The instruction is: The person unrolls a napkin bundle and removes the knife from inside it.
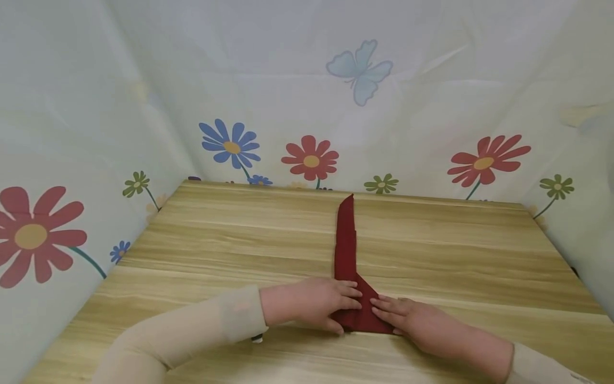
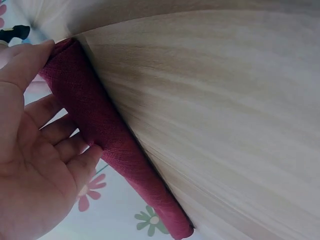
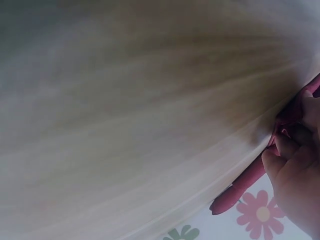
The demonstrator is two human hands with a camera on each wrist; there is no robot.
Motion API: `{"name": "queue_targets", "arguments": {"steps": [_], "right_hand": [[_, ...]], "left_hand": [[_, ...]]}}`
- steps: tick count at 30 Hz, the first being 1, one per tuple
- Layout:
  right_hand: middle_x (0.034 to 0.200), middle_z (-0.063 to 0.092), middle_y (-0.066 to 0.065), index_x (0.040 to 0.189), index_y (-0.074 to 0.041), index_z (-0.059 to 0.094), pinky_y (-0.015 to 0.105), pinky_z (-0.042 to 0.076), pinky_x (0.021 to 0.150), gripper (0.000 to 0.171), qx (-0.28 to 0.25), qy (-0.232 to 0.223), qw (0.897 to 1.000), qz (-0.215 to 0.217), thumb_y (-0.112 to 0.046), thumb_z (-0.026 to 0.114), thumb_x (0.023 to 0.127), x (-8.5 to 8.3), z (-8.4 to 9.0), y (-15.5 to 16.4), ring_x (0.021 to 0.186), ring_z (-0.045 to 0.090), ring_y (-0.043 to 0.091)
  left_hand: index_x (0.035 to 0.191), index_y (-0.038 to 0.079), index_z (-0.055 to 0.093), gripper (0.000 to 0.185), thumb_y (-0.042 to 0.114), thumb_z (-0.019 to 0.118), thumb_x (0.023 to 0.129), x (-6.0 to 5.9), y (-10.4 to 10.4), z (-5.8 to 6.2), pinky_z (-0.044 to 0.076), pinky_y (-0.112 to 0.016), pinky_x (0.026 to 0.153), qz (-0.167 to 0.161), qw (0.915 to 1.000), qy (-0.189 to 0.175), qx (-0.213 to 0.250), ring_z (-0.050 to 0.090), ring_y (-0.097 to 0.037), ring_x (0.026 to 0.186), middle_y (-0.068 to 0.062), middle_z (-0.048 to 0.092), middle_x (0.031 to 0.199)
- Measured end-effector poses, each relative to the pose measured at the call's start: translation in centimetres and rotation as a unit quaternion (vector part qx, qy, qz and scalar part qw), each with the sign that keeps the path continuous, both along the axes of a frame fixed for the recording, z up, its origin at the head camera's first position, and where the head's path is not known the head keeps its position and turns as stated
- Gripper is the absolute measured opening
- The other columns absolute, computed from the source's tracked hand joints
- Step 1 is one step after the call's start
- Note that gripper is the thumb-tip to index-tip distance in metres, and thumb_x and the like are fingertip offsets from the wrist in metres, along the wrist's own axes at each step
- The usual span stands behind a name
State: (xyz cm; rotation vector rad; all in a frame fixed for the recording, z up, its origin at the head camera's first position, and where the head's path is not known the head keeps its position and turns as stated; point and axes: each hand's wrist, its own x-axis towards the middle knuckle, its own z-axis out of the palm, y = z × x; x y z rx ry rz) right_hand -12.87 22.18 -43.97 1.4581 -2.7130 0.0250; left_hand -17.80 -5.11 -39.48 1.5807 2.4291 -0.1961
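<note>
A dark red cloth (image 1: 346,242) lies folded on the wooden table, a narrow band running toward the back edge and a triangular flap spreading at its near right end. My left hand (image 1: 318,303) rests on the near part of the band, fingers spread over it and thumb by the near edge. Along its side in the left wrist view, the cloth (image 2: 95,107) looks rolled and thick beside the fingers of the left hand (image 2: 42,150). On the flap's right slope, the fingers of my right hand (image 1: 417,320) lie nearly straight; the right wrist view shows that hand (image 3: 300,175) only partly.
The wooden table (image 1: 230,229) has light, streaked grain. Behind and beside it hangs a pale curtain (image 1: 278,80) printed with flowers and a butterfly. A small dark and white object (image 1: 257,338) shows beneath the left sleeve.
</note>
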Motion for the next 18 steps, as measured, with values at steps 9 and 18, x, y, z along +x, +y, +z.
{"name": "queue_targets", "arguments": {"steps": [9,18], "right_hand": [[0.152,0.058,0.004,0.144,-0.011,0.06,0.041,0.056,0.104,0.046,0.054,0.017,0.998,-0.002,-0.018,0.063,0.098,0.25,0.49,-0.51,0.138,0.058,0.024],[0.15,0.059,0.01,0.145,-0.01,0.058,0.034,0.058,0.101,0.05,0.034,-0.013,0.999,0.015,-0.006,0.063,0.095,0.79,0.59,-0.86,0.134,0.061,0.024]], "left_hand": [[0.146,0.021,0.058,0.059,0.046,0.071,0.095,-0.19,0.22,0.07,0.036,-0.025,0.124,-0.005,1.0,-0.001,0.0,0.041,-0.014,0.153,0.003,0.053,0.156],[0.144,0.019,0.06,0.057,0.044,0.071,0.095,-0.42,0.38,-0.2,0.034,-0.023,0.124,-0.009,0.9999,-0.007,0.001,0.041,-0.014,0.152,0.002,0.054,0.155]]}}
